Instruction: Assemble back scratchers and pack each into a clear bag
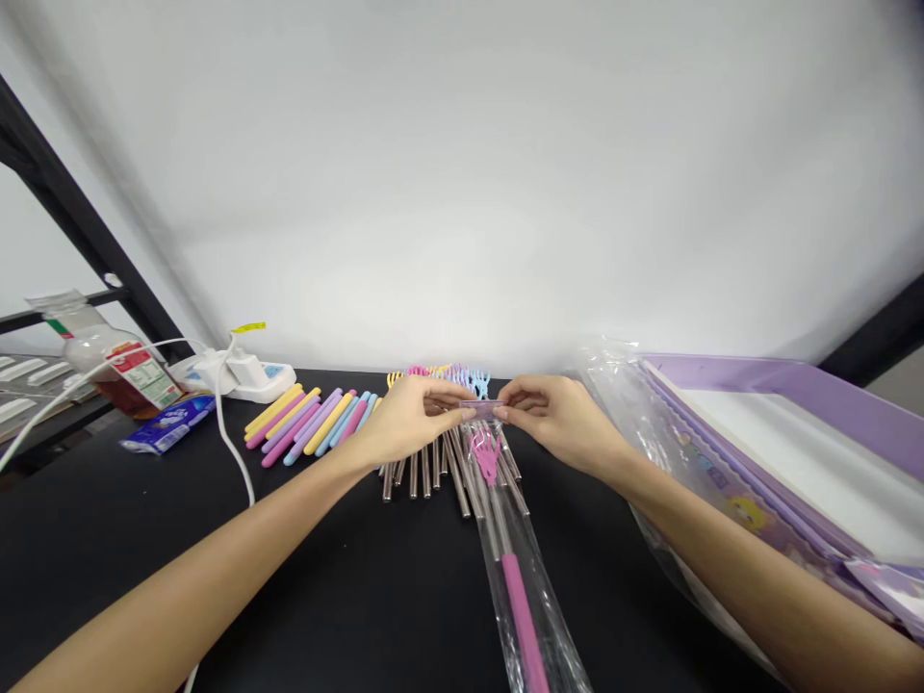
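Observation:
My left hand and my right hand meet at the top of a narrow clear plastic bag. Both pinch the bag's upper edge between fingers and thumb. Inside the bag lies a rod with a pink claw-shaped head, a metal shaft and a pink handle. The bag lies on the black table and reaches toward me. Under my hands lies a row of several bare metal rods with coloured claw heads at the far end.
Several pastel handle sleeves lie left of the rods. A white power strip with cable, a bottle and a blue packet sit at far left. A purple box and clear printed bags are at right.

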Demonstrator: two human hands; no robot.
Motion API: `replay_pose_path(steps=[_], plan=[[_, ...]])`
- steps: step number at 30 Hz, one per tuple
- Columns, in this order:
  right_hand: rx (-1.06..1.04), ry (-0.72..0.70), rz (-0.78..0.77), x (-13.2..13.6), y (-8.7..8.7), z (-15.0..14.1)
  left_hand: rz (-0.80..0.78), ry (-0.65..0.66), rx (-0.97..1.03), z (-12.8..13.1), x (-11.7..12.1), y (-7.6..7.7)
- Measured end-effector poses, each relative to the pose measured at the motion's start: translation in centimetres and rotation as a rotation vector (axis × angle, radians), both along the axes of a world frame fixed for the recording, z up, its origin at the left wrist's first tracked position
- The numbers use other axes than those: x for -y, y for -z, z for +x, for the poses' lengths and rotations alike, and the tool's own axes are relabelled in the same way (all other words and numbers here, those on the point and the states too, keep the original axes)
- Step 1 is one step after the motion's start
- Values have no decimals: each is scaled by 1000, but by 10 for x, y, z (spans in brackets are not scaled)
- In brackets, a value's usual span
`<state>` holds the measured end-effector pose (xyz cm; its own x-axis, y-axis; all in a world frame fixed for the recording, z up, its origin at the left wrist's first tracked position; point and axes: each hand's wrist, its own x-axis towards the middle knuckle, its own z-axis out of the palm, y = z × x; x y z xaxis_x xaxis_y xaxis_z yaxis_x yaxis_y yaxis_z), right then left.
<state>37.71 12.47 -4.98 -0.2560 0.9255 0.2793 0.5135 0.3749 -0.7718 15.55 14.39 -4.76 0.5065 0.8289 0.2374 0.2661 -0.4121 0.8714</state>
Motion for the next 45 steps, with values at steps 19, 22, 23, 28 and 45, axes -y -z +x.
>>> replay_pose_path(steps=[19,22,23,28,45], plan=[[460,-56,-610,67,11,-1,128,-159,23,1,2,11],[486,-80,-529,68,7,3,79,-126,51,0,3,11],[490,-84,-492,69,5,5,63,-116,72,0,2,11],[447,-69,-393,71,-2,13,-77,-104,256,1,1,9],[69,-340,-565,67,-4,34,-264,-51,500,4,7,-5]])
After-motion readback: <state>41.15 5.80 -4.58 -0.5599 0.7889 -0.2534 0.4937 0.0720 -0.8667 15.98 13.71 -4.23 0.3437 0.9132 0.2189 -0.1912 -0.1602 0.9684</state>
